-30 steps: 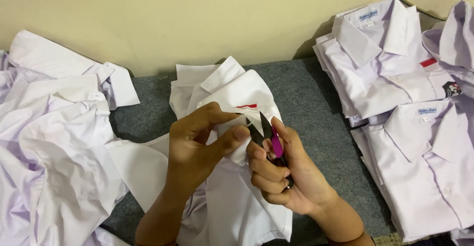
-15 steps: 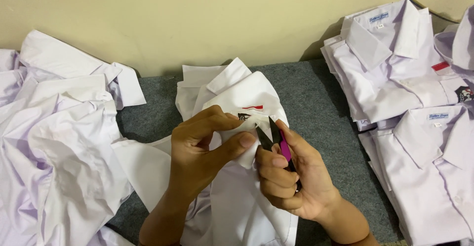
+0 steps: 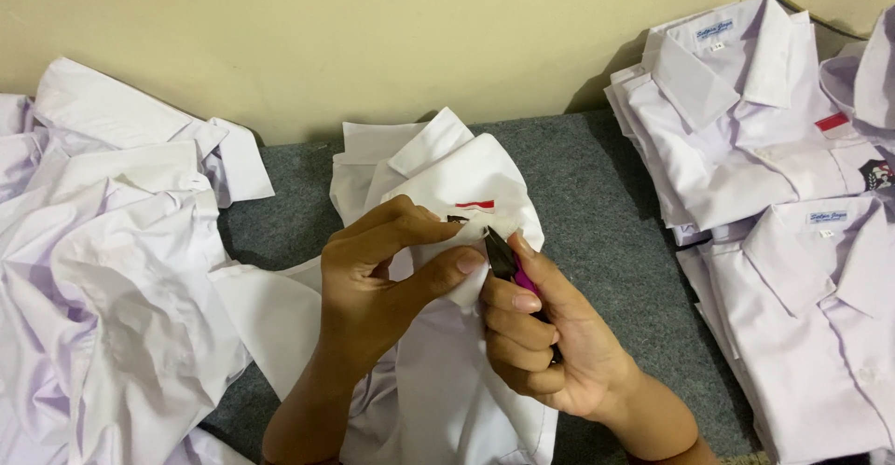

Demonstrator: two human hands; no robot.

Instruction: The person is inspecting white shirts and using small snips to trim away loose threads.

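A plain cream wall (image 3: 373, 36) standing at the back, a grey fuzzy mat (image 3: 606, 204) lying flat below it, soft light falling evenly, a dark cable (image 3: 792, 3) running along the wall in the top right corner

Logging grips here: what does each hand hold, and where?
Left hand pinches the white shirt near its red tag; right hand grips the thread snips by the handle.

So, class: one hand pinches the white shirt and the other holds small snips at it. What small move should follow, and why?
Probably a short snip close to the cloth. The left hand pinches the white shirt taut near its red tab, and the right hand holds the thread snips with the tips right at that pinched spot.
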